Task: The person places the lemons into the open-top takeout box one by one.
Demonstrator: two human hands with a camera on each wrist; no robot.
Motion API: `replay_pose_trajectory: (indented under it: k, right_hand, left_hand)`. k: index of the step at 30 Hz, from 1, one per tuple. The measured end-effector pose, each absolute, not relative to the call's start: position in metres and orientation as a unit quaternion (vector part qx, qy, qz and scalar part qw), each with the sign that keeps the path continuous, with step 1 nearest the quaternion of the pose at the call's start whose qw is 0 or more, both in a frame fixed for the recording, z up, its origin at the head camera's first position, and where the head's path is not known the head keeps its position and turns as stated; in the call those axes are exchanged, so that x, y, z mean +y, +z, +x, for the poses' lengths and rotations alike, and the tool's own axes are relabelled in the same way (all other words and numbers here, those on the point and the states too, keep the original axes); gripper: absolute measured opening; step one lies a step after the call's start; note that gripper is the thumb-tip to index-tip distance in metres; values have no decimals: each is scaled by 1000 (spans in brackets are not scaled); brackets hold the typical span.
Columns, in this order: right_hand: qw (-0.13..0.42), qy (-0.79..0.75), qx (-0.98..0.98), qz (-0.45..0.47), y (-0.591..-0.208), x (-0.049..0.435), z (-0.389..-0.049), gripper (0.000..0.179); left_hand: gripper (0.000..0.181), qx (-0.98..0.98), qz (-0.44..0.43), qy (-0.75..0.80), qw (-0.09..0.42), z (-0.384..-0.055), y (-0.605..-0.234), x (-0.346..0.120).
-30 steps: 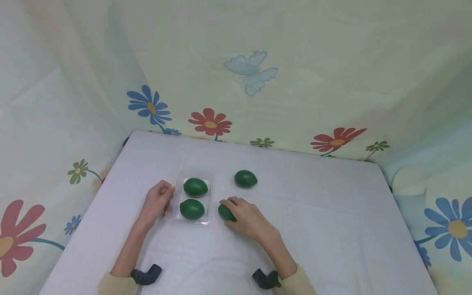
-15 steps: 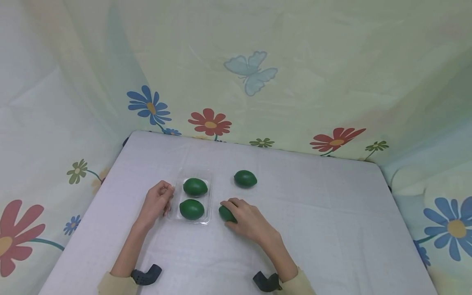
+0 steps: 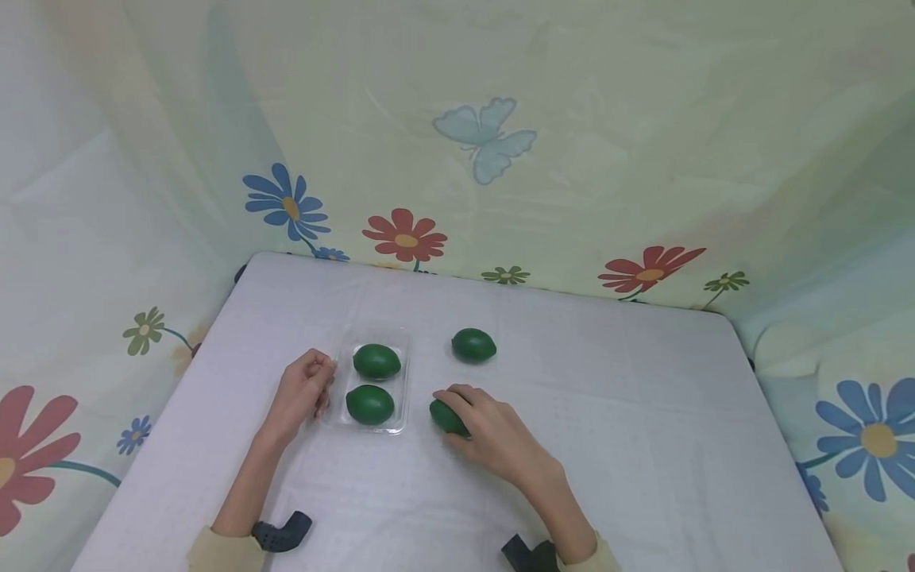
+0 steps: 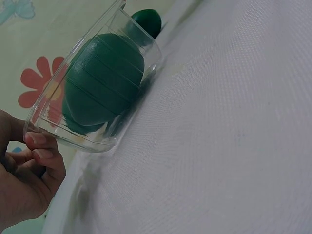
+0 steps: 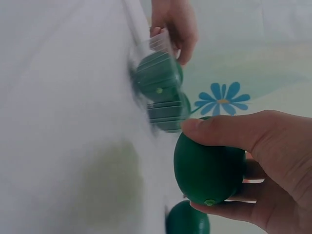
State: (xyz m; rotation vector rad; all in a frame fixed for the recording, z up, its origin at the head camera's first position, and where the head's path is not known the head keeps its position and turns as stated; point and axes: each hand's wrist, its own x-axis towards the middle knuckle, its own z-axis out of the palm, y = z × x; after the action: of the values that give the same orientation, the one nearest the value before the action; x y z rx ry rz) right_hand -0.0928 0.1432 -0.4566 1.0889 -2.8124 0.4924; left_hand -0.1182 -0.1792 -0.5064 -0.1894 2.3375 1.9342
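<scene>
Two green limes (image 3: 376, 361) lie one behind the other in a clear plastic container (image 3: 399, 430) left of the table's middle. My left hand (image 3: 303, 391) pinches the container's left rim, and the fingertips (image 4: 43, 153) show at that rim in the left wrist view. Another lime (image 5: 207, 168) is in my right hand (image 3: 493, 433), thumb on one side and fingers round the other, just right of the container. Part of this lime is hidden by the hand. A loose lime (image 3: 473, 345) lies farther back, beyond the right hand.
A white cloth covers the table (image 3: 643, 413). Behind it hangs a curtain (image 3: 586, 159) printed with flowers and a butterfly. Dark curved devices (image 3: 283, 531) sit at both wrists, beside pale sleeves (image 3: 227, 550).
My right hand has shifted a little to the right, away from the container, with the lime in its grip. The left hand and the container stay in place.
</scene>
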Motion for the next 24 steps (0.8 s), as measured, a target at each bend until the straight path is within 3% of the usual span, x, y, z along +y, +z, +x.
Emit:
replay_pose_trajectory:
  k: [14, 24]
  right_hand:
    - [93, 177, -898, 393, -420, 135, -104, 61]
    - [67, 184, -899, 391, -407, 112, -133, 58]
  left_hand:
    - [28, 766, -64, 638, 51, -119, -506, -180]
    - [27, 761, -65, 644, 49, -119, -505, -179]
